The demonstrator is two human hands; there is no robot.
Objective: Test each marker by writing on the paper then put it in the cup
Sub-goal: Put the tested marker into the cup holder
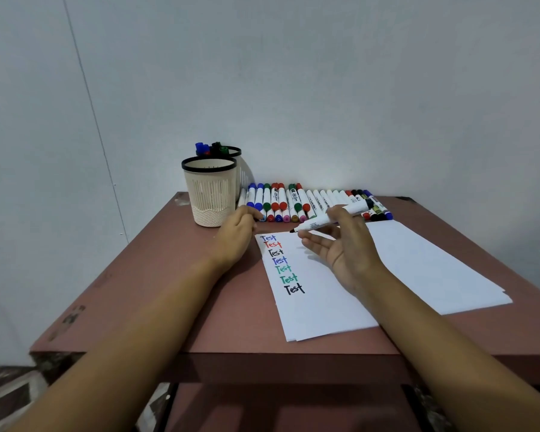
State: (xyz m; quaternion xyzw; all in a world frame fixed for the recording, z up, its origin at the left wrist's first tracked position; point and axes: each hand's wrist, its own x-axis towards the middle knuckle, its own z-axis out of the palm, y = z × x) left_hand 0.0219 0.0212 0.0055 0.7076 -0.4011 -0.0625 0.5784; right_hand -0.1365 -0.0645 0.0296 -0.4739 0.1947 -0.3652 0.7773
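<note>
Black marker: the uncapped black marker is lying slanted in the person's right hand, its dark tip pointing left and hanging at the top edge of the paper, just right of the first written word. Whether the tip is touching the sheet is not clear.
Right hand: the right hand is hovering over the upper part of the paper, palm turned leftward. It is pinching the marker's barrel up by the thumb, while the other fingers are stretching out almost straight beneath it.
Paper: the paper, a few white sheets stacked slightly askew, is lying flat on the right half of the counter. It is carrying a column of seven "Test" words down its left side in blue, red, black, blue, green, green and black.
Left hand: the left hand is resting on the counter between the paper's top left corner and the front cup. Its fingers are curling toward the near ends of the laid-out markers, and I cannot tell whether they are holding anything.
Front cup: the front cup, beige with a black rim, is standing upright near the counter's back left corner.
Rear cup: the rear cup is standing right behind it, holding capped markers that are sticking up above its rim.
Row of markers: the row of markers is lying side by side along the back edge.
Counter: the counter is sitting against a pale wall.
</note>
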